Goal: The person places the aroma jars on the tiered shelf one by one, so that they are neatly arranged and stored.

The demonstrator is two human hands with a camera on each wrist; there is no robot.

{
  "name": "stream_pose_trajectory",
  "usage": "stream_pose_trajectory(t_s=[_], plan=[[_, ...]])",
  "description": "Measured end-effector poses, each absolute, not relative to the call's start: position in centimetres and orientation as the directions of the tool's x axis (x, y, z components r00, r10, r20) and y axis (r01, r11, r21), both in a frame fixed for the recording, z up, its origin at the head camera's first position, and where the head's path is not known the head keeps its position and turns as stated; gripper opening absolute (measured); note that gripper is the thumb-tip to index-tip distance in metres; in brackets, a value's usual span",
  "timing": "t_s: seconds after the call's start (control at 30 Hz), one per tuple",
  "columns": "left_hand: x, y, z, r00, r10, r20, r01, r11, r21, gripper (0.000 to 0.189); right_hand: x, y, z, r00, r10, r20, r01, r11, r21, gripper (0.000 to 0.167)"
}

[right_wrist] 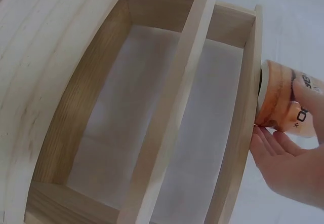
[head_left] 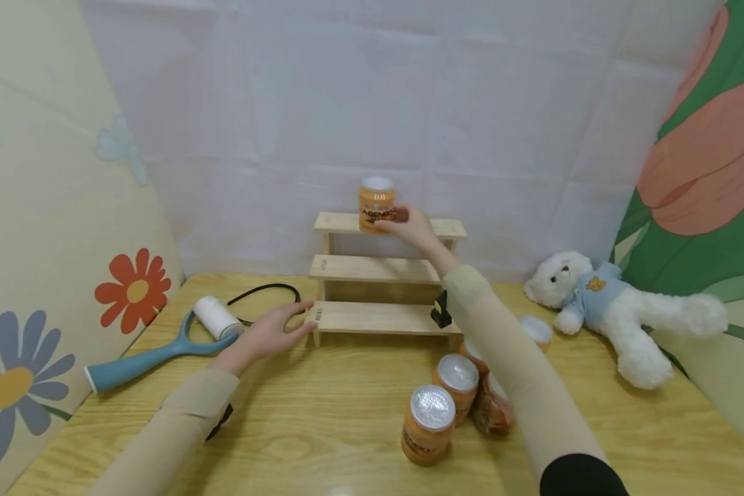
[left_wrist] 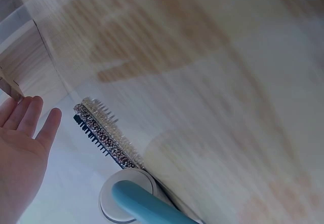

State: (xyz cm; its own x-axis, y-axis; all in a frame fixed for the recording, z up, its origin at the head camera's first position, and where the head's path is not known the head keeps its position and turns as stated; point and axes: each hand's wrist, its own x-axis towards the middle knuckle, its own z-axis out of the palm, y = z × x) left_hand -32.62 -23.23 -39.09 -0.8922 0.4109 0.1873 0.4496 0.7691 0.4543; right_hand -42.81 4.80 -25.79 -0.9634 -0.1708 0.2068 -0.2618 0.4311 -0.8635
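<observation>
An orange can with a pale lid stands on the top step of a three-tier wooden rack. My right hand grips this can from its right side, thumb in front. In the right wrist view the can has its base at the top board, with the fingers around it. My left hand has its fingers extended at the left end of the lowest step. The left wrist view shows those fingertips at the wood's edge, with nothing held in the palm.
Several more orange cans stand front right, partly behind my right sleeve. A blue-handled lint roller lies left, near a thin black band whose beaded, toothed part shows up close. A white teddy bear lies right.
</observation>
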Motion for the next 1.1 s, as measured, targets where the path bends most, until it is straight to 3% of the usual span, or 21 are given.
stream_pose_trajectory(t_s=[0.43,1.1], plan=[[-32.3,-23.3,-39.0,-0.898,0.402,0.180,0.438,0.774,0.458,0.068,-42.6,2.7,-26.4,-0.936,-0.099,0.337,-0.337,0.528,-0.780,0.059],[-32.7,-22.5,-38.9,-0.893,0.415,0.173,0.446,0.767,0.461,0.067,-42.2,3.4,-26.2,-0.947,-0.120,0.298,-0.312,0.572,-0.759,0.054]])
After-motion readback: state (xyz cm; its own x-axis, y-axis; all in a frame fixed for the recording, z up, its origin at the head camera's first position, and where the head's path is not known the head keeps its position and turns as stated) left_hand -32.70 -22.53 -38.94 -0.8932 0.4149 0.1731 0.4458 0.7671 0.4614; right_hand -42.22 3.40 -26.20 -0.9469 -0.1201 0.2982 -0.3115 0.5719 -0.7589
